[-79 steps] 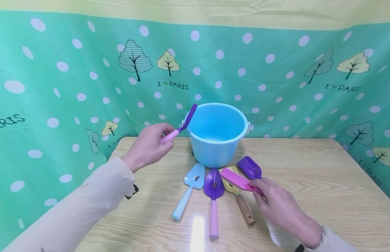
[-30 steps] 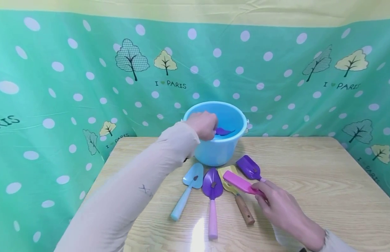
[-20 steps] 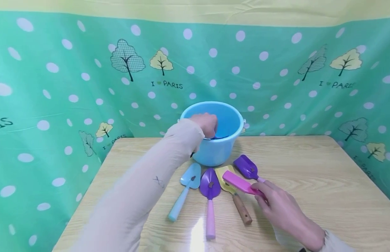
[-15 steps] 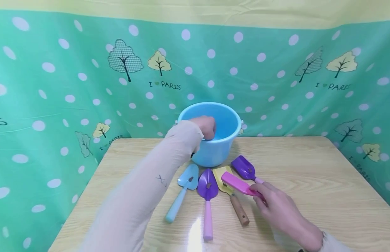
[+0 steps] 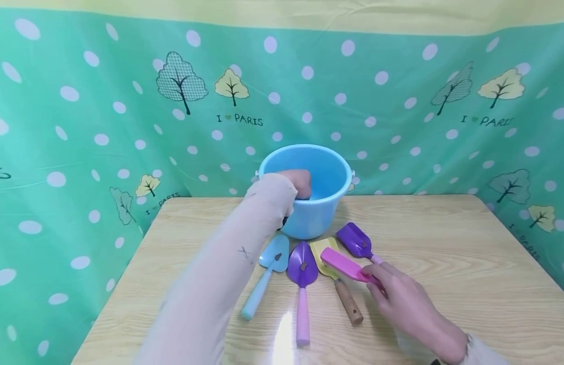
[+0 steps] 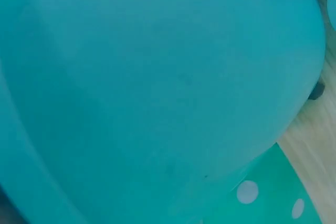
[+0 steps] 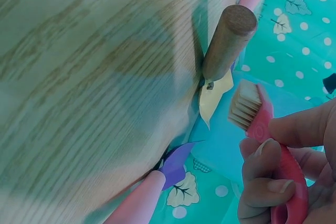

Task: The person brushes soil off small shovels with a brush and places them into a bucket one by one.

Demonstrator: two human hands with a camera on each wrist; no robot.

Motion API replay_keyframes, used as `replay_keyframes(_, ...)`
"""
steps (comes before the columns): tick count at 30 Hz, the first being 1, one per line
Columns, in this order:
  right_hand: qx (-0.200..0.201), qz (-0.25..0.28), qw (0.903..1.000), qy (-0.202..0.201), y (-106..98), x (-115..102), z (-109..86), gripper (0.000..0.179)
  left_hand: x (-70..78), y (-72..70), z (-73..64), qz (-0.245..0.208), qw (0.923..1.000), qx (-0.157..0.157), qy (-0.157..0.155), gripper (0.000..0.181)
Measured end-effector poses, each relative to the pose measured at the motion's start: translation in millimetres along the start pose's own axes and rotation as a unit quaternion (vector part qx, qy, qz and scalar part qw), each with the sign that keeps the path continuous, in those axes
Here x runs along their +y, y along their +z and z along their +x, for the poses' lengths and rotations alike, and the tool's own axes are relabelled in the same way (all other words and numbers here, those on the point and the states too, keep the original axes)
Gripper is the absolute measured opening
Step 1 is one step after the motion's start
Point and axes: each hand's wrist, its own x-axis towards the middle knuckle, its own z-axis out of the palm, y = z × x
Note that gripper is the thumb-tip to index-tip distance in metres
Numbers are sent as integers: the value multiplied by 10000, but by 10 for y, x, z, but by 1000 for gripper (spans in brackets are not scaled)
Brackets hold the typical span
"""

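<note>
My left hand (image 5: 300, 183) reaches over the near-left rim into a light blue bucket (image 5: 313, 218); its fingers are hidden inside, and no tool shows there. The left wrist view is filled by the bucket's wall (image 6: 173, 87). My right hand (image 5: 407, 304) grips the handle of a pink brush (image 5: 343, 263) with pale bristles, thumb and fingers curled round it in the right wrist view. The brush hangs over a yellow shovel (image 5: 323, 253) with a wooden handle. Beside that lie a purple trowel (image 5: 303, 271) with a pink handle and a purple square shovel (image 5: 354, 239).
A light blue trowel (image 5: 256, 294) lies at the left of the fanned-out tools, in front of the bucket. All of them rest on a wood-grain table (image 5: 446, 233). A green polka-dot curtain (image 5: 377, 121) hangs behind the table and along its sides.
My left hand has carried a purple-bladed tool with a pink handle from left of the bucket down into it; the tool is now out of sight. My right hand stays nearly still with the brush.
</note>
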Motion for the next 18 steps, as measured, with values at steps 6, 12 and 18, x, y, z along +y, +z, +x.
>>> replay_keyframes(6, 84, -20, 9999, -121, 26, 8, 3, 30, -9, 25, -17, -67, 10000, -22, -15, 18)
replay_keyframes(12, 152, -8, 9996, -231, 56, 20, 13, 30, 9, 55, 28, -37, 9999, -70, -78, 16)
replay_keyframes(18, 203, -40, 9994, -287, 65, 36, 10, 31, 20, 61, 40, -16, 9999, -95, -55, 21)
